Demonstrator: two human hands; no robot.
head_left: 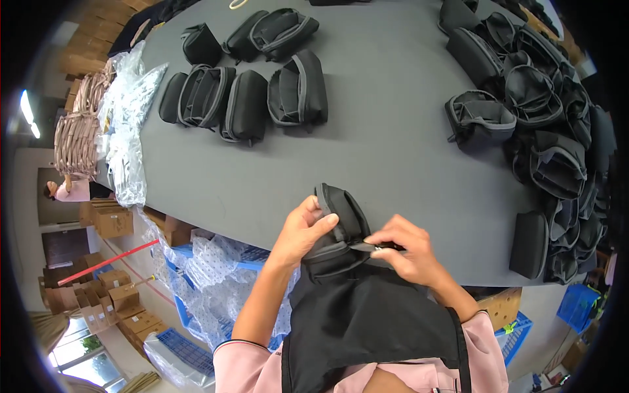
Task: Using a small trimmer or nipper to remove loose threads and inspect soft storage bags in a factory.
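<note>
A small black zip pouch is held at the near edge of the dark grey table. My left hand grips its left side, thumb over the top. My right hand pinches a small dark tool or zipper pull against the pouch's right side. I wear a black apron and pink sleeves below the hands.
Several finished black pouches lie in rows at the far left of the table. A heap of open black pouches fills the right side. Clear plastic bags hang at the left edge. Blue crates and cardboard boxes stand on the floor.
</note>
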